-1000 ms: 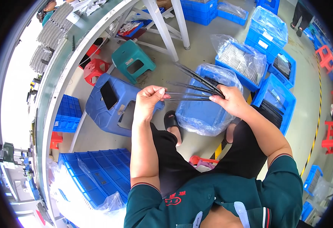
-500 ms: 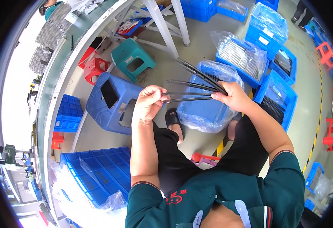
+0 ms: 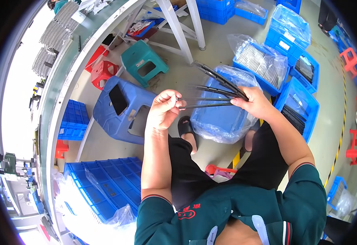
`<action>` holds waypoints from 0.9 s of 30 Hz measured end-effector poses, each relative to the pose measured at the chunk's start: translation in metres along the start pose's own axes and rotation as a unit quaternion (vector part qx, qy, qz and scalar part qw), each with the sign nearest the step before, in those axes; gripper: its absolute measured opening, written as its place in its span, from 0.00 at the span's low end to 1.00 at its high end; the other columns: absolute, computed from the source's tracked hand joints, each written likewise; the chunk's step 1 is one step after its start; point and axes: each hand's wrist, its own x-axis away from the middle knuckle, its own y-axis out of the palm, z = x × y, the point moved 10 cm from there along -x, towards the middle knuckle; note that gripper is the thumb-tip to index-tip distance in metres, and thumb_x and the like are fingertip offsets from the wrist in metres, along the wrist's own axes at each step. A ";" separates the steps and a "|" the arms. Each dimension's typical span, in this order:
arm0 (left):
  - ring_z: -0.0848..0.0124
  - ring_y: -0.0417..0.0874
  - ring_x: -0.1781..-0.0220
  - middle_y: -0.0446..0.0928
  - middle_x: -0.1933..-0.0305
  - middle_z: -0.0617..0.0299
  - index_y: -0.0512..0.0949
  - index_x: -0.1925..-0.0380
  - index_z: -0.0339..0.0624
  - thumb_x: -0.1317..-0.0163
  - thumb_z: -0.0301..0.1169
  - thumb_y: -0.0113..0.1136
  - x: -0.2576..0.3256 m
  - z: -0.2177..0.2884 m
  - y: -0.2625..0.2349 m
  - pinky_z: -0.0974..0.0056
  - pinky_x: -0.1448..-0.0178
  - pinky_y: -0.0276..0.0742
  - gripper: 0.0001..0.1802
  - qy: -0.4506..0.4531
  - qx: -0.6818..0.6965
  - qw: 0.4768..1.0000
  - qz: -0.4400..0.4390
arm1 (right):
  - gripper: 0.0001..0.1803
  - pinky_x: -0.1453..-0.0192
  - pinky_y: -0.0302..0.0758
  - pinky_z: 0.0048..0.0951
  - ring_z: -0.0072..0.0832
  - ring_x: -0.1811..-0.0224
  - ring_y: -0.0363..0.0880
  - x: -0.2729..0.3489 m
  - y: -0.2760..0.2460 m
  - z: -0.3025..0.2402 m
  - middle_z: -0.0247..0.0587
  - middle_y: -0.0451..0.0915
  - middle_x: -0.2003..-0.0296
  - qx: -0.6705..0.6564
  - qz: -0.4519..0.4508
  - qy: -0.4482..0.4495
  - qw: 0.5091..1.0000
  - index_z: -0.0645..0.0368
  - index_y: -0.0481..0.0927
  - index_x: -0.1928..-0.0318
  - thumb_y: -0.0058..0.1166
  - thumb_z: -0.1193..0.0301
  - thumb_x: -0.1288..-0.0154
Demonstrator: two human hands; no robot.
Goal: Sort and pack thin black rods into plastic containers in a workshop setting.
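Note:
A fanned bundle of thin black rods (image 3: 221, 80) is gripped near one end by my right hand (image 3: 252, 102), its fingers wrapped round them. Two of the rods reach across to my left hand (image 3: 165, 107), which pinches their far ends between thumb and fingers. The other rods spread up and to the left, their tips free in the air. Below the bundle lies a blue bin (image 3: 215, 118) lined with clear plastic film. I cannot make out what kind of part the rods are.
A blue stool (image 3: 135, 96) with a black phone (image 3: 118, 101) on it stands at my left, beside a green stool (image 3: 134, 56). Blue bins holding more rods (image 3: 293, 118) stand at the right. Stacked blue crates (image 3: 105, 179) are near my left elbow; a long workbench (image 3: 64, 77) curves along the left.
Both hands and the rods have shifted slightly to the right in the picture. My left hand still pinches the ends of the two rods.

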 end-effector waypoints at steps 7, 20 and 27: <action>0.69 0.80 0.68 0.79 0.63 0.59 0.78 0.64 0.36 0.43 0.26 0.60 0.004 0.009 -0.002 0.67 0.61 0.74 0.07 -0.002 -0.074 0.997 0.031 | 0.15 0.74 0.64 0.27 0.24 0.81 0.64 0.000 0.009 0.007 0.41 0.69 0.84 -0.065 -0.016 0.031 0.997 0.64 0.75 0.68 0.58 0.63 0.41; 0.72 0.81 0.67 0.80 0.69 0.57 0.78 0.66 0.30 0.45 0.22 0.62 0.004 0.010 -0.009 0.70 0.58 0.76 0.08 -0.050 -0.313 0.943 0.099 | 0.16 0.75 0.64 0.29 0.24 0.83 0.66 -0.003 0.022 0.024 0.38 0.70 0.85 -0.023 -0.048 0.091 0.994 0.62 0.75 0.69 0.57 0.61 0.40; 0.74 0.80 0.69 0.80 0.72 0.58 0.78 0.67 0.30 0.45 0.22 0.60 0.009 0.022 -0.011 0.71 0.60 0.74 0.07 -0.015 -0.348 0.925 0.152 | 0.20 0.75 0.68 0.28 0.24 0.82 0.72 -0.001 0.022 0.035 0.37 0.72 0.86 -0.027 -0.034 0.120 0.992 0.62 0.73 0.74 0.56 0.56 0.39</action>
